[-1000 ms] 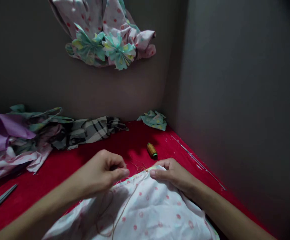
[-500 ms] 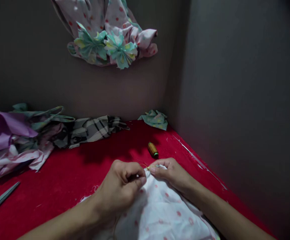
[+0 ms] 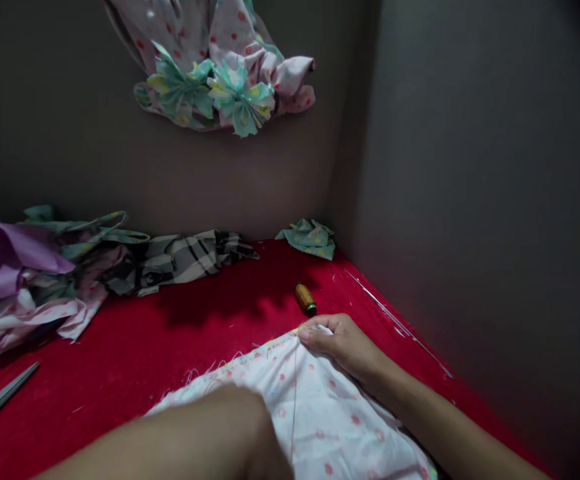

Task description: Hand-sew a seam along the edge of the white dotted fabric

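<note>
Pinched at its upper edge by my right hand (image 3: 343,343), a white cloth with red dots (image 3: 327,413) spreads down toward me. Its left edge is frayed, with loose threads. My left hand (image 3: 243,420) is low in front of the cloth, blurred, its fingers turned away and out of sight. A thin thread (image 3: 294,407) runs taut from the pinched spot down toward that hand; its lower end is hidden. Just beyond my right hand, a spool of golden thread (image 3: 305,299) lies on the red surface (image 3: 135,347).
Scissors (image 3: 3,400) lie at the left. Behind them is a heap of fabric scraps (image 3: 25,267), with plaid cloth (image 3: 185,260) beside it. A green scrap (image 3: 309,238) sits in the far corner. Dotted fabric with green bows (image 3: 243,97) hangs above. A grey wall (image 3: 470,200) bounds the right.
My left hand has moved down and toward me from the pinched edge, and the thread now stretches along the cloth. The right hand keeps its place and its pinch.
</note>
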`<state>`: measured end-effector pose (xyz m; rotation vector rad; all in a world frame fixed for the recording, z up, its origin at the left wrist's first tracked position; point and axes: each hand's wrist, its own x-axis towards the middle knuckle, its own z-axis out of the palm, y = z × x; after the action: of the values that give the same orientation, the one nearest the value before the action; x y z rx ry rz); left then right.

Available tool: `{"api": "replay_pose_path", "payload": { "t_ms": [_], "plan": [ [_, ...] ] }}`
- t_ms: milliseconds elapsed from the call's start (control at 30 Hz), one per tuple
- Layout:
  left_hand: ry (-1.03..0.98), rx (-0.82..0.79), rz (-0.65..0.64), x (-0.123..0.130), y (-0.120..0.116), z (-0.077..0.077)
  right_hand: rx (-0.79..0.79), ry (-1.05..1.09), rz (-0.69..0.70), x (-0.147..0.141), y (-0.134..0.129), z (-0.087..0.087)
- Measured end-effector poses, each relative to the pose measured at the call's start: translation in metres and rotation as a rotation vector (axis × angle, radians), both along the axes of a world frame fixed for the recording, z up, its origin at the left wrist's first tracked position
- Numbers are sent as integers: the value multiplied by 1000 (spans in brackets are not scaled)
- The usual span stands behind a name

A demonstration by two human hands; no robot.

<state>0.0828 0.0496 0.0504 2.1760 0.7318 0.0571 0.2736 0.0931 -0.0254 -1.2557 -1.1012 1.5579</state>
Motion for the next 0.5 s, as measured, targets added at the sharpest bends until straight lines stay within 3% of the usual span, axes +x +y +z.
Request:
{"api": "replay_pose_path", "payload": {
  "t_ms": [67, 167, 400, 500],
  "plan": [
    [22, 44, 224, 3, 19, -1, -3, -13, -11, 0, 0, 0],
    [30, 73, 524, 17, 33, -14, -20, 23, -5, 0, 0, -1],
    [158, 265, 621, 39, 25, -53, 0, 125, 72, 4, -2, -3],
    [39, 183, 615, 39, 29, -57, -13, 131, 87, 5, -2, -4]
  ]
}}
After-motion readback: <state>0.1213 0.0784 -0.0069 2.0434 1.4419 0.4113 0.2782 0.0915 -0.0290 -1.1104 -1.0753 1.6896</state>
